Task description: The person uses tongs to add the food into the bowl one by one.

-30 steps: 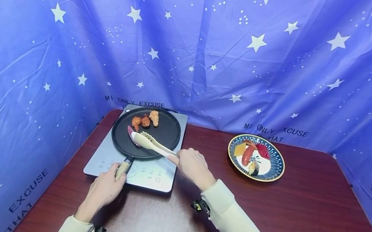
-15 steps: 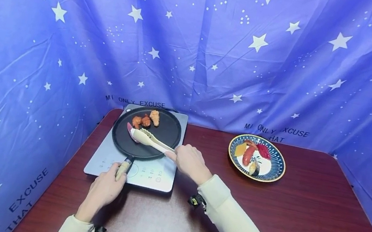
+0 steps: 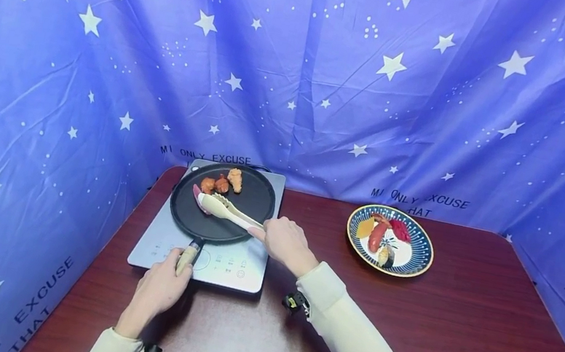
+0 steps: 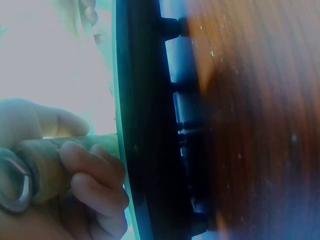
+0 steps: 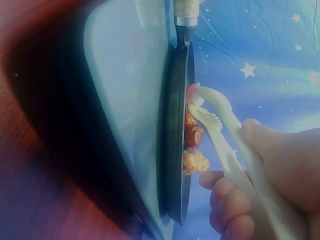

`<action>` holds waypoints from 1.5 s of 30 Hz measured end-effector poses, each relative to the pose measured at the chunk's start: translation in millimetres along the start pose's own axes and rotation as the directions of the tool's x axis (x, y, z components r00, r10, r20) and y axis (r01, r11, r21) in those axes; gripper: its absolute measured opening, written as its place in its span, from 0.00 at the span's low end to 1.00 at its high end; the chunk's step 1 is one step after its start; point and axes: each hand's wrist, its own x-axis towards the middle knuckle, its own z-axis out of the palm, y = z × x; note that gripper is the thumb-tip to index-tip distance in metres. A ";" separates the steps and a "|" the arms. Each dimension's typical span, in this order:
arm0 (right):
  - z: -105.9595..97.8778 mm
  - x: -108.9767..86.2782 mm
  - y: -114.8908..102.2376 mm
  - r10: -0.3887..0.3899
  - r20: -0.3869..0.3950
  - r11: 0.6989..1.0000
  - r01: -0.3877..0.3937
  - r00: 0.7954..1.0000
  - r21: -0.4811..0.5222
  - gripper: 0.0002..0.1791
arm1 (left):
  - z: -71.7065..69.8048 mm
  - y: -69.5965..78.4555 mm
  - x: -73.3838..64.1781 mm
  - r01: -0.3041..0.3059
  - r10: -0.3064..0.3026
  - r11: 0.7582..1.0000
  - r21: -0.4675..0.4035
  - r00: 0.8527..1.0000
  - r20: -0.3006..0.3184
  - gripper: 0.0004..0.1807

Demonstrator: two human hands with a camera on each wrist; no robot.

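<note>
My left hand (image 3: pixel 161 286) grips the wooden handle (image 4: pixel 47 165) of a flat black frying pan (image 3: pixel 247 220), its fingers curled round it in the left wrist view. The pan sits on a silver induction cooker (image 3: pixel 153 242). In my right hand (image 3: pixel 289 244) are cream-coloured tongs (image 3: pixel 238 218), reaching over the pan from the right. Their tips are at a pinkish-red piece of food (image 3: pixel 197 192) by the pan's left side; the tongs partly hide it. Beside it lie two brown pieces of fried chicken (image 3: pixel 222 183) and a paler golden one (image 3: pixel 235 180).
A blue-patterned plate (image 3: pixel 416 262) with a yellow rim stands to the right, bearing a sausage (image 3: pixel 376 236), a yellow slice (image 3: pixel 365 227) and other food. The dark red table (image 3: pixel 471 320) is bordered by a blue star-print curtain (image 3: pixel 335 129).
My right hand has shifted slightly left and up, and the tongs with it, their tips staying by the pinkish-red piece. The left hand keeps its grip on the pan handle.
</note>
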 end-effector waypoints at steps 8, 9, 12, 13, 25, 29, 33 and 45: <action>1.5 7.2 -1.7 0.006 0.008 1.000 -0.006 1.000 -0.029 0.27 | 0.8 -0.3 1.1 -0.006 0.006 1.000 0.006 1.000 -0.002 0.23; 1.6 7.9 -1.9 0.006 0.010 1.000 -0.006 1.000 -0.027 0.27 | 0.8 -0.3 1.2 -0.005 0.005 1.000 0.007 1.000 -0.002 0.23; 1.4 9.0 -3.0 0.007 0.015 1.000 -0.007 1.000 -0.019 0.27 | 0.9 0.2 0.7 0.000 0.000 1.000 0.004 1.000 0.000 0.24; 1.5 9.4 -3.3 0.007 0.019 1.000 -0.007 1.000 -0.020 0.27 | 0.9 0.3 0.5 0.002 -0.002 1.000 0.003 1.000 0.001 0.24; 4.1 15.5 -7.8 0.027 0.025 0.999 -0.026 0.999 -0.022 0.28 | 0.7 1.0 -1.0 0.010 -0.010 1.000 0.005 1.000 0.000 0.23; 5.2 15.3 -9.0 0.033 0.028 0.999 -0.032 0.999 -0.024 0.28 | 1.5 1.2 -1.3 0.010 -0.010 1.000 0.001 1.000 0.003 0.23; 4.8 14.1 -10.1 0.034 0.022 0.999 -0.033 0.999 -0.029 0.28 | 2.1 0.6 -1.0 0.007 -0.007 1.000 0.004 1.000 -0.003 0.23; -0.7 9.4 -12.0 0.046 -0.011 0.999 -0.046 0.999 0.006 0.29 | 0.2 1.8 -1.6 0.008 -0.008 1.000 -0.007 1.000 0.001 0.23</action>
